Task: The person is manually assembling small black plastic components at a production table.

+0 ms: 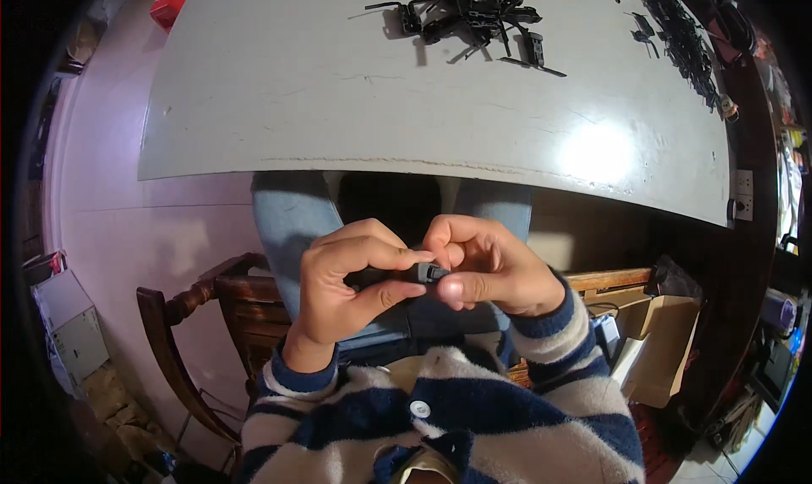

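A small black plastic part [430, 273] is held above my lap, in front of my striped jacket. My left hand [331, 273] pinches it between thumb and fingertips, and its left portion is hidden in that grip. From the other side, my right hand [503, 268] closes its thumb and index finger at the part's right end. The right hand's remaining fingers curl in. Its exact kind is too small to make out; a notched, boxy end shows between the fingertips.
On the pale table [338, 120], a pile of black plastic pieces [474, 15] lies at the far middle. A longer heap of similar pieces [681, 40] runs along the right side. A wooden chair arm [169, 315] is at my left, an open cardboard box [664, 340] at my right.
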Available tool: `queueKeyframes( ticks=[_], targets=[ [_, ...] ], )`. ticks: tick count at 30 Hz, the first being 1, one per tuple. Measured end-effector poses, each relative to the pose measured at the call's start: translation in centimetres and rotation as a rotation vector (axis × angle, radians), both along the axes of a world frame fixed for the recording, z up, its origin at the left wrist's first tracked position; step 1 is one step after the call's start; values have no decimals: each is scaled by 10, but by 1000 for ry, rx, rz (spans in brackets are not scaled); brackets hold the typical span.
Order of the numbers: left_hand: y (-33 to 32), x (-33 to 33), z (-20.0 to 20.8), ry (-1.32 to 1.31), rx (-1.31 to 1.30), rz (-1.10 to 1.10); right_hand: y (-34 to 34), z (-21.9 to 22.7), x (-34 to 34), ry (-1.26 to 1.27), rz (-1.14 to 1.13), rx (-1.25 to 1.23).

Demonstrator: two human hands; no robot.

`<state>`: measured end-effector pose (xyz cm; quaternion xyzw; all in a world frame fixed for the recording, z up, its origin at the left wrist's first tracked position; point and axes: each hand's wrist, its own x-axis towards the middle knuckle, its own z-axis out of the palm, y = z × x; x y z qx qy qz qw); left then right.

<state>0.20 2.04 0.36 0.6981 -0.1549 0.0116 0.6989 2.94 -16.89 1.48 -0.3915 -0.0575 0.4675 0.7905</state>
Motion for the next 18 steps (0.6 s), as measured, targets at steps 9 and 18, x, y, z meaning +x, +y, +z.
queueKeyframes(
  ticks=[9,18],
  targets=[
    [-4,-7,6,-180,165,13,13,-9,-24,43,-348,40],
    [-4,-3,-3,-255,14,18,10,2,-15,169,-163,252]
  ],
)
